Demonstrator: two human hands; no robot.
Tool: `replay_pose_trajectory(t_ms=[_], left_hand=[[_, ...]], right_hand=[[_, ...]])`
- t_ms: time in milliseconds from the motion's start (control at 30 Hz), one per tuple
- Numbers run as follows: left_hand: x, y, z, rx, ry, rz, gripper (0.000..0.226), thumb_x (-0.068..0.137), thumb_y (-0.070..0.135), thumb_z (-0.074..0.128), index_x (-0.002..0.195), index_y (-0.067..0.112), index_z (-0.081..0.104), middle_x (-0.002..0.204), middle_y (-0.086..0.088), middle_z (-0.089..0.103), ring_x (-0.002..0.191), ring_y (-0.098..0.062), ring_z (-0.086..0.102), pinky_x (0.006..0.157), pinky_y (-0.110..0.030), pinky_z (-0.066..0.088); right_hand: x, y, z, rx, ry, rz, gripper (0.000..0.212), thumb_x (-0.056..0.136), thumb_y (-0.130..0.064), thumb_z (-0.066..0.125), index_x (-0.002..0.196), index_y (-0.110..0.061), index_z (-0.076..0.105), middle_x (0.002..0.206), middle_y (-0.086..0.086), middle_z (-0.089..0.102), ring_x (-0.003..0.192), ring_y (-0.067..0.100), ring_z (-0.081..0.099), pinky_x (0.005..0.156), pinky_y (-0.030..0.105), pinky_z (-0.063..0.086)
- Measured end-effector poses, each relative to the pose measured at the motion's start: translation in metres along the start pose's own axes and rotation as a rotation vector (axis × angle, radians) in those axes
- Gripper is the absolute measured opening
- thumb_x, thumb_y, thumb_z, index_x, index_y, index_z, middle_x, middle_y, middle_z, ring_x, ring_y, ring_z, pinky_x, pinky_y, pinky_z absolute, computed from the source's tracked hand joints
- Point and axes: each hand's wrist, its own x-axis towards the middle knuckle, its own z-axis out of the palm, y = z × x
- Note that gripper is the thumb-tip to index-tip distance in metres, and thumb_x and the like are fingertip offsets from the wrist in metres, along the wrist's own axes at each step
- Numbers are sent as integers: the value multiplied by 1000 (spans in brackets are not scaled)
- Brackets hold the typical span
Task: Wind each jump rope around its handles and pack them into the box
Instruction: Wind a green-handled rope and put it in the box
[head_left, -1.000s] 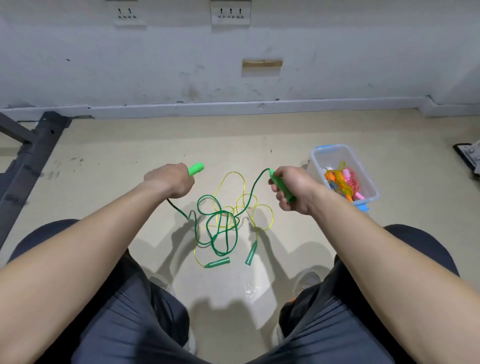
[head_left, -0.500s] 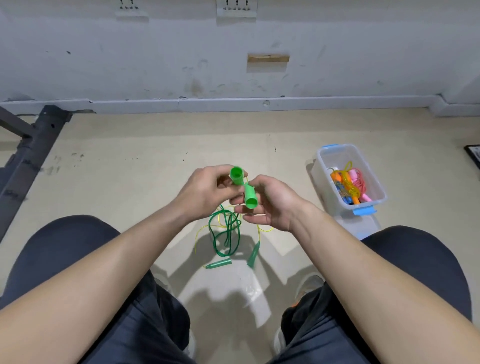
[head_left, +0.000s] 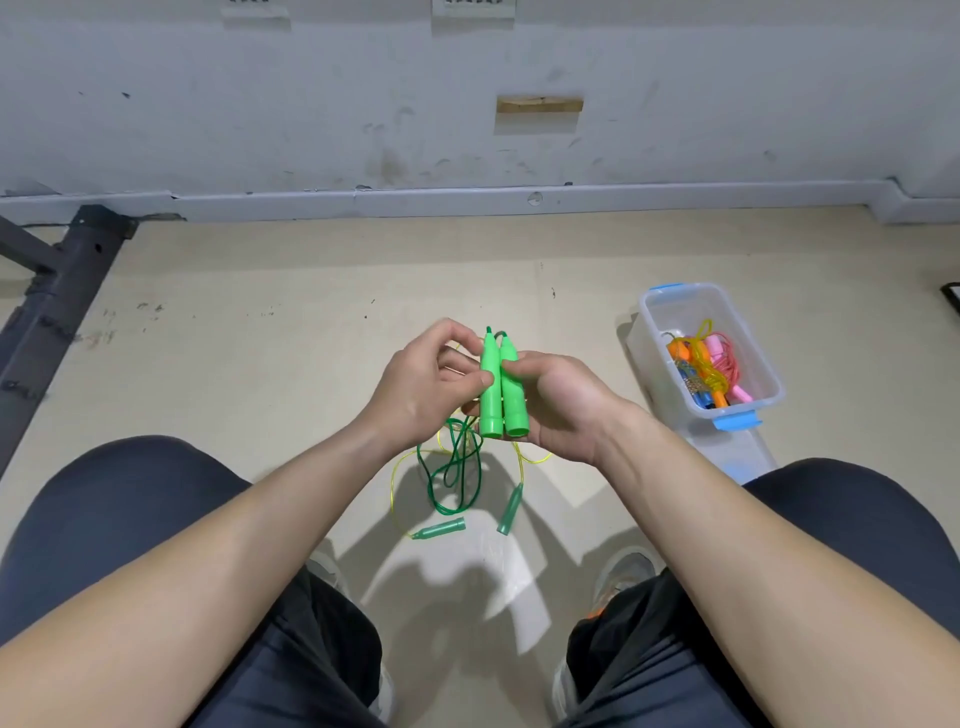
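Head camera looks down past two bare forearms at a beige floor (head_left: 260, 364) below a scuffed grey wall (head_left: 311, 104), with a black metal frame (head_left: 57, 291) at the upper left. Right of centre on the floor stands a clear plastic box with blue latches (head_left: 644, 317), holding wound ropes (head_left: 701, 364) in orange, pink and yellow. At mid-frame the left hand (head_left: 421, 384) and right hand (head_left: 561, 400) meet, fingers curled and clamped on two bright green plastic handles (head_left: 501, 389) held side by side, touching. Their dark green cord (head_left: 457, 467) hangs to the floor, tangled with a thin yellow rope (head_left: 400, 483) whose translucent green handles (head_left: 439, 530) lie just below the hands.
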Motion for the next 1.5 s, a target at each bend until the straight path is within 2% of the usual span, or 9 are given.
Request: replay_pose_trajectory(t_ms=[233,433,600,800,933,1000,1167,1300,1500], left_hand=[[-1,6,-3,-60,47,-118,20,90,29,74,102,18,62,87,2,75,85,-21,70,80,-40,56],[-2,16,5,-490,-47,-400,53,106,49,36,105,6,68,92,-12,75,60,-24,64,46,-25,44],[-3,8,5,-662,-52,-387,33,109,26,39,111,2,63,95,-12,76,86,-23,72,83,-36,54],[5,1,1,-365,-77,-275,28,109,16,41,95,5,63,59,1,57,67,-21,63,73,-35,49],[3,-4,-3,-89,-335,-212,29,108,13,43,99,3,68,58,4,56,65,-17,62,79,-33,45],[0,-3,-6,1,-473,-188,32,107,14,44,103,-9,66,62,8,60,69,-16,61,73,-27,47],[-2,0,-15,94,-614,-168,33,106,9,46,87,-9,66,83,10,75,83,-10,63,86,-31,46],[1,-3,-28,138,-636,-184,27,105,12,49,105,4,75,73,5,65,82,-16,56,75,-26,40],[0,-5,-25,125,-599,-215,26,103,9,54,93,12,78,76,-1,69,80,-9,61,72,-15,45]], right_hand=[[-4,9,3,-167,-55,-161,28,107,-7,41,135,-5,47,93,14,69,79,27,70,83,46,56],[-6,39,15,-341,-140,-260,22,106,-2,39,121,-11,52,92,13,66,76,26,69,77,38,58],[-2,55,17,-471,-60,-235,16,106,-13,47,109,-6,60,93,14,70,87,31,71,89,48,56],[-5,15,-4,-1232,43,-100,79,85,-75,43,88,0,68,86,10,72,72,21,62,77,40,52],[-5,-10,-21,-1060,361,-518,19,91,-42,53,87,-26,62,98,-5,67,90,17,62,89,40,50],[-1,-9,-21,-1139,213,-703,21,87,-35,54,104,-33,65,118,-13,59,113,9,53,103,31,38],[3,-1,-18,-1191,-53,-468,30,93,-36,59,69,-18,57,60,-7,56,59,13,47,63,34,39],[-1,-13,-31,-1091,-147,-298,29,99,-29,61,76,-13,68,64,0,51,58,12,40,59,30,32],[-2,-18,-33,-904,-59,-459,11,91,-4,70,90,-12,77,69,-3,69,67,6,58,63,16,42]])
